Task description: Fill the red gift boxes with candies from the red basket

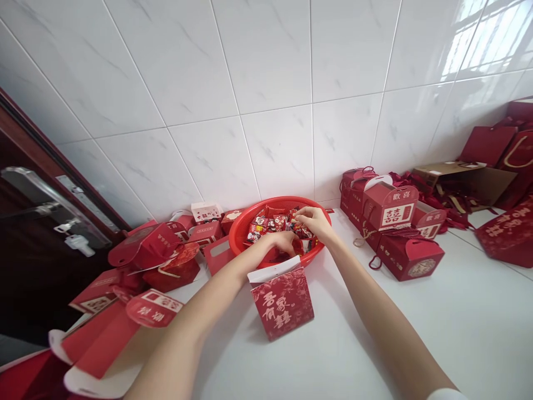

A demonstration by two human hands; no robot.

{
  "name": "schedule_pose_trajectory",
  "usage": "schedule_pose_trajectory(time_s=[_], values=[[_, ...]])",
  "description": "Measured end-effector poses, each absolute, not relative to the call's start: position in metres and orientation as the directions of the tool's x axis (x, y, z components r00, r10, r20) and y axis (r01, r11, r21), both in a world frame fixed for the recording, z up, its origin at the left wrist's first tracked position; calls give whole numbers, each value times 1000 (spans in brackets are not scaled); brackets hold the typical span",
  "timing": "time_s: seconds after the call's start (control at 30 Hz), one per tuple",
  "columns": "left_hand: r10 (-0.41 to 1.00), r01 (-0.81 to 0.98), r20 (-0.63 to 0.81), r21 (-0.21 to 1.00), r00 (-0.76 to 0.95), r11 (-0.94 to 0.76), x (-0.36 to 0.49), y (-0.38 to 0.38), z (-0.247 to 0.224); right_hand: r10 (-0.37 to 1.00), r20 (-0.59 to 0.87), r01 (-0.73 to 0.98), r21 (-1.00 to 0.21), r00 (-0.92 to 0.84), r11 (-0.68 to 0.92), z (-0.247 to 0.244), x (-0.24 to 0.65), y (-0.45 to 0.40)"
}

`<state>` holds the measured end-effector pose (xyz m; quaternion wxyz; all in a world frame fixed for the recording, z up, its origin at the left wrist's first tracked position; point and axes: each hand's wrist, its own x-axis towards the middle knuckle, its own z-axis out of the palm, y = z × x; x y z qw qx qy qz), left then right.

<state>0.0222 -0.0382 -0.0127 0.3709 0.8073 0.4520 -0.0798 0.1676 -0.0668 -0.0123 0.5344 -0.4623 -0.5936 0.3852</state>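
Observation:
A red plastic basket (239, 236) stands against the tiled wall, holding many small wrapped sweets (270, 221). My left hand (286, 243) reaches into the basket's front part, its fingers curled down and partly hidden among the sweets. Over the right side of the basket, my right hand (310, 218) has thumb and fingers pinched together at the sweets; what lies between the fingertips is too small to name. In front of the basket, between my forearms, a red gift box (283, 304) with pale characters stands on the white table, its white top flap raised.
Red gift boxes (141, 244) crowd the left side, some with open flaps. More boxes (410, 256) stand to the right, with a brown cardboard box (487, 183) and red bags (491, 145) behind. A dark door with a metal handle (37, 186) is at the far left.

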Motion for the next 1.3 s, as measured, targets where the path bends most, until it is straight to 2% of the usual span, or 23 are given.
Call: schedule_pose_trajectory(time_s=[0.2,0.4,0.53,0.67,0.8,0.97,1.1,1.2,1.3], values=[[622,752,-476,586,621,-302,23,-38,-8,966,256,403,-882,-22,243,-14,169,-68],[635,678,-417,696,650,-238,24,-43,-4,981,152,691,-697,-119,192,-12,164,-73],[627,633,-388,742,676,-223,25,-45,-4,981,84,788,-586,-176,192,-10,162,-76],[626,677,-428,700,651,-226,24,-45,-5,974,71,814,-538,-213,218,-10,162,-77],[629,706,-450,669,634,-233,24,-43,-6,964,101,798,-544,-245,260,-11,163,-75],[657,663,-402,721,637,-202,23,-44,-3,961,148,751,-600,-234,276,-12,163,-73],[613,650,-476,755,630,-82,22,-46,1,975,213,721,-664,-71,197,-12,165,-70],[576,721,-581,693,575,-21,22,-48,4,962,260,674,-726,80,140,-12,167,-68],[623,742,-587,671,517,17,24,-50,5,937,294,590,-797,190,130,-14,169,-66]])
